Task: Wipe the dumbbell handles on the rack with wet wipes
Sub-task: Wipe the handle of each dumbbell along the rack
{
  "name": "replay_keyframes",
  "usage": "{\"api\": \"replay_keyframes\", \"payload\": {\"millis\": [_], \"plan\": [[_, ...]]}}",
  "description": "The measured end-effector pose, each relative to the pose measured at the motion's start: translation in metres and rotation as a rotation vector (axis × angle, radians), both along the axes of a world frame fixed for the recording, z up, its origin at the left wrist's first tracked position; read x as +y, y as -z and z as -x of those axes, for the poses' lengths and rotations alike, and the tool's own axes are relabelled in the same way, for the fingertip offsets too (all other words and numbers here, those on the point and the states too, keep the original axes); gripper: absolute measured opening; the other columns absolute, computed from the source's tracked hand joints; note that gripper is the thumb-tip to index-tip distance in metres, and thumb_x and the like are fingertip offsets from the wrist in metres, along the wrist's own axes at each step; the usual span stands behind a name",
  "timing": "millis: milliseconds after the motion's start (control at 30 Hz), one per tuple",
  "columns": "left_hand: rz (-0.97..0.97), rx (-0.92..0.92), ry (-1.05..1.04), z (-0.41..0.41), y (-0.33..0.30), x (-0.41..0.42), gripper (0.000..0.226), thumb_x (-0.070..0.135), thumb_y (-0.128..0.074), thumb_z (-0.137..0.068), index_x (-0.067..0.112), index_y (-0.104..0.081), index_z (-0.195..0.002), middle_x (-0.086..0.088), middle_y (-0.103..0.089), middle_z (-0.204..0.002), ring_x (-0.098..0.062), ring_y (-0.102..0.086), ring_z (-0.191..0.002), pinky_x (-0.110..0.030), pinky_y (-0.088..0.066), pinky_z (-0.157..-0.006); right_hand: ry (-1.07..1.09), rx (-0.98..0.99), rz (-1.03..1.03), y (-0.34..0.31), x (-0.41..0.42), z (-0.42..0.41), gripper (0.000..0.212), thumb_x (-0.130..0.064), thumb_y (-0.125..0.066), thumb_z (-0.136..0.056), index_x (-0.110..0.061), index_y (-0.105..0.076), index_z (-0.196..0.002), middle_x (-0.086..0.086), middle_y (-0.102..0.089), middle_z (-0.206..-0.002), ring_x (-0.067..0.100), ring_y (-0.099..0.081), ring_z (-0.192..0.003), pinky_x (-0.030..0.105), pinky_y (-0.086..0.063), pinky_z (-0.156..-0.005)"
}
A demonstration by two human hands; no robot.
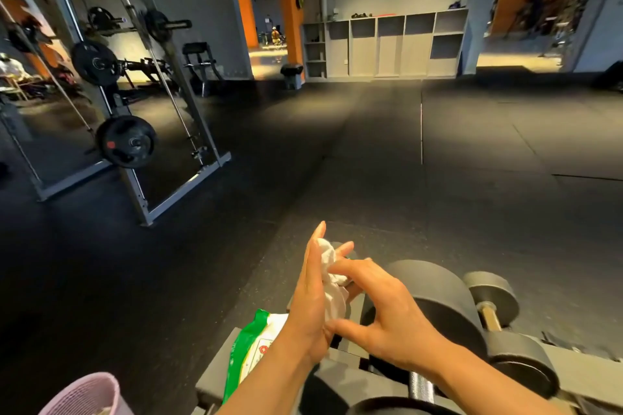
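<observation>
You are working a crumpled white wet wipe between both hands above the near end of the rack. Your left hand is standing on edge, palm facing 3 o'clock, fingers straight and pointing to 12 o'clock, the wipe lying against the palm. Your right hand is coming in from 4 o'clock with its index finger bent over the wipe's middle and the thumb reaching toward the base of the left palm; whether it is pinching the cloth or only pressing it, I cannot tell.

Judgement: you are bunching or refolding the wipe before a handle pass. Fold it into a flat pad with a fresh face outward, so it can wrap around the bar rather than skid as a ball.

Nearest targets: the knurled steel handle at 5 o'clock of your hands, and the brass-coloured handle at 3 o'clock, between dark dumbbell heads.

The green-and-white wipes pack is lying on the rack at 7 o'clock, just beside your left wrist. A pink basket is sitting at 8 o'clock, well apart.
</observation>
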State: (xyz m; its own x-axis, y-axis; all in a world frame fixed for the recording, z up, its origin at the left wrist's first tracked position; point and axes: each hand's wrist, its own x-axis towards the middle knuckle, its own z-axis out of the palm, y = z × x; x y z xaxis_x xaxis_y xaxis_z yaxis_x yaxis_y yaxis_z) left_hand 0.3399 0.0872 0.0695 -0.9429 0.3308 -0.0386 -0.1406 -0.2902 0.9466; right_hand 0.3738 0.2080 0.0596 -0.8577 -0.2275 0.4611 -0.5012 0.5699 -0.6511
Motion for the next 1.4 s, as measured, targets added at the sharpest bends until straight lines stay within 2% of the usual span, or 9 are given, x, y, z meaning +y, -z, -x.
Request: {"api": "replay_keyframes", "payload": {"millis": [100, 267, 433, 733, 967, 1100, 1200, 1267, 1400], "plan": [[-0.003, -0.001, 0.024, -0.001, 0.006, 0.007, 0.048, 0.055, -0.044, -0.085, 0.053, -0.039, -0.133, 0.008, -0.056, -0.133, -0.016, -0.061, -0.114, -0.036, -0.052, -0.089, 0.030, 0.074, -0.035, 0.012, 0.006, -0.001, 0.040, -0.045, -0.066, -0.081, -0.036, -0.056, -0.119, -0.028, -0.047, -0.131, -0.005, -0.044, -0.124, 0.006, -0.030, -0.102], [-0.111, -0.075, -0.045, 0.000, 0.010, 0.013, 0.041, 0.030, -0.049, -0.093, 0.038, -0.046, -0.133, -0.002, -0.060, -0.128, -0.022, -0.064, -0.109, -0.032, -0.055, -0.078, 0.180, 0.187, -0.012, 0.025, 0.013, -0.003, 0.031, -0.039, -0.067, -0.080, -0.029, -0.066, -0.110, -0.009, -0.044, -0.142, 0.007, -0.038, -0.132, 0.017, -0.035, -0.104], [-0.170, -0.117, -0.072, 0.000, 0.010, 0.018, 0.044, 0.010, -0.041, -0.099, 0.033, -0.041, -0.137, -0.003, -0.061, -0.127, -0.026, -0.067, -0.103, -0.034, -0.056, -0.076, 0.234, 0.189, 0.011, 0.024, 0.016, -0.005, 0.020, -0.033, -0.066, -0.078, -0.028, -0.070, -0.097, -0.015, -0.038, -0.141, 0.003, -0.034, -0.132, 0.008, -0.029, -0.102], [-0.185, -0.120, -0.143, 0.003, 0.007, 0.022, 0.054, -0.007, -0.046, -0.093, 0.026, -0.040, -0.136, -0.002, -0.056, -0.129, -0.022, -0.065, -0.107, -0.043, -0.055, -0.086, 0.240, 0.025, 0.280, 0.014, 0.025, -0.016, 0.024, 0.001, -0.067, -0.081, -0.019, -0.070, -0.095, -0.017, -0.066, -0.103, 0.003, -0.061, -0.100, 0.015, -0.050, -0.079], [0.202, 0.072, -0.136, -0.004, 0.023, 0.021, 0.058, -0.022, -0.038, -0.078, 0.021, -0.054, -0.115, 0.001, -0.070, -0.104, -0.012, -0.065, -0.101, -0.017, -0.050, -0.070, 0.363, -0.101, 0.423, 0.016, 0.049, -0.029, 0.043, -0.004, -0.061, -0.088, -0.035, -0.055, -0.117, -0.023, -0.061, -0.106, -0.003, -0.054, -0.109, 0.006, -0.044, -0.085], [0.343, 0.113, 0.043, -0.016, 0.027, 0.028, 0.040, 0.000, -0.050, -0.081, 0.022, -0.060, -0.113, 0.014, -0.070, -0.093, 0.002, -0.060, -0.095, -0.024, -0.043, -0.080, 0.362, -0.135, 0.393, 0.025, 0.063, -0.043, 0.048, 0.003, -0.058, -0.088, -0.040, -0.060, -0.111, -0.019, -0.061, -0.112, -0.005, -0.052, -0.111, 0.007, -0.042, -0.088], [0.481, 0.187, 0.085, -0.024, 0.033, 0.033, 0.036, 0.009, -0.064, -0.086, 0.027, -0.059, -0.118, 0.008, -0.069, -0.086, 0.005, -0.060, -0.090, -0.007, -0.043, -0.070, 0.394, -0.153, 0.364, 0.040, 0.076, -0.060, 0.038, 0.004, -0.060, -0.086, -0.030, -0.067, -0.102, -0.014, -0.065, -0.103, 0.001, -0.058, -0.103, 0.012, -0.046, -0.086], [0.627, 0.254, 0.105, -0.029, 0.042, 0.034, 0.044, 0.007, -0.067, -0.084, 0.031, -0.058, -0.120, 0.009, -0.066, -0.091, 0.000, -0.060, -0.091, -0.007, -0.048, -0.072, 0.433, -0.194, 0.398, 0.054, 0.084, -0.073, 0.036, 0.003, -0.062, -0.085, -0.030, -0.069, -0.098, -0.015, -0.066, -0.099, 0.003, -0.059, -0.101, 0.013, -0.047, -0.084], [0.807, 0.369, 0.162, -0.033, 0.054, 0.036, 0.044, 0.007, -0.056, -0.091, 0.036, -0.056, -0.124, 0.024, -0.052, -0.119, 0.011, -0.048, -0.106, -0.012, -0.042, -0.094, 0.512, -0.260, 0.429, 0.085, 0.092, -0.093, 0.032, -0.003, -0.066, -0.083, -0.033, -0.068, -0.095, -0.015, -0.067, -0.098, -0.002, -0.060, -0.098, 0.009, -0.047, -0.082]]}}
